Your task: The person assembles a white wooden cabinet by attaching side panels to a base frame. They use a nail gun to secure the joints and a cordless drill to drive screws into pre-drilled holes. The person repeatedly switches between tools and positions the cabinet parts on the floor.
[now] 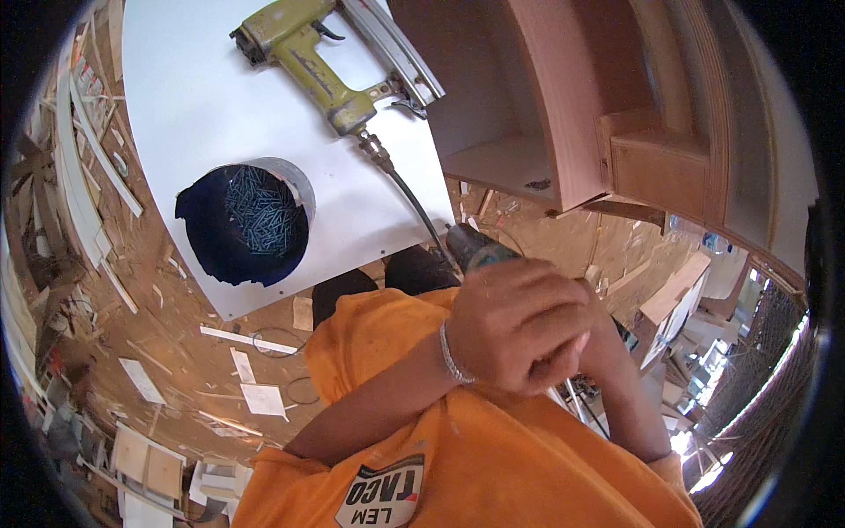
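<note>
In front of my orange shirt my hands come together. My left hand (519, 327), with a silver bracelet at the wrist, is closed with its fingers curled; whatever lies inside it is hidden. My right hand (597, 324) is mostly covered by the left one and appears wrapped round a dark-and-teal power tool (480, 249), whose dark end juts out past my left knuckles. Ahead, on a white panel (167, 88), an olive-green nail gun (308, 70) lies on its side with an air hose attached. Left of it stands a torn-edged dark tub (198, 224) holding many bluish screws (260, 211).
A wooden cabinet frame (576, 114) with open compartments stands at the far right. Offcuts (264, 399) and wood scraps litter the brown floor (167, 352). The air hose (409, 195) runs from the nail gun toward the panel's near edge.
</note>
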Demonstrator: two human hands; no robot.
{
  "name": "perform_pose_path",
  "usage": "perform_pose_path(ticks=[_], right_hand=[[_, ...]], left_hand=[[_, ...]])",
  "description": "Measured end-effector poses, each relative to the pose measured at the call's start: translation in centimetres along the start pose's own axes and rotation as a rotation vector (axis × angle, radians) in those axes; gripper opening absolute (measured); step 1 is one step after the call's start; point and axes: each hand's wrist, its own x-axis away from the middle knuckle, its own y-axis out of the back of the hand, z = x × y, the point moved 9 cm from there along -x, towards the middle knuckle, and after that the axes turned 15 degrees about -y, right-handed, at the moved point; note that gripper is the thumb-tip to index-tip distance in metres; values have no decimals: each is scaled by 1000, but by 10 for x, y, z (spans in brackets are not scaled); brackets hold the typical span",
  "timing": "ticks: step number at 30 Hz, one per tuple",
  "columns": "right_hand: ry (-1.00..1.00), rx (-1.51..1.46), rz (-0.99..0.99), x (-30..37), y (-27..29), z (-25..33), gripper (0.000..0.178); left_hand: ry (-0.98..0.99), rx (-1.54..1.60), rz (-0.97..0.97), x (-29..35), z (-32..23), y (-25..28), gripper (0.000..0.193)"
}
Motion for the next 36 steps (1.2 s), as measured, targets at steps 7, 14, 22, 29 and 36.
perform_pose_path(ticks=[7,14,22,29,36], right_hand=[[-22,-20,-29,-9,7,-6,29],[-212,-53,19,0,-14,-56,33],[-180,-463,55,73,-61,-125,47],[-508,-837,-116,117,-167,-202,49],[-633,-995,-183,136,-204,-231,52]], left_hand=[[-28,-94,82,-8,-2,-12,6],[168,-142,476,-5,-1,-55,17],[223,-546,1631,68,139,-49,58],[765,-389,2215,116,210,-45,61],[801,-386,2290,122,208,-61,44]])
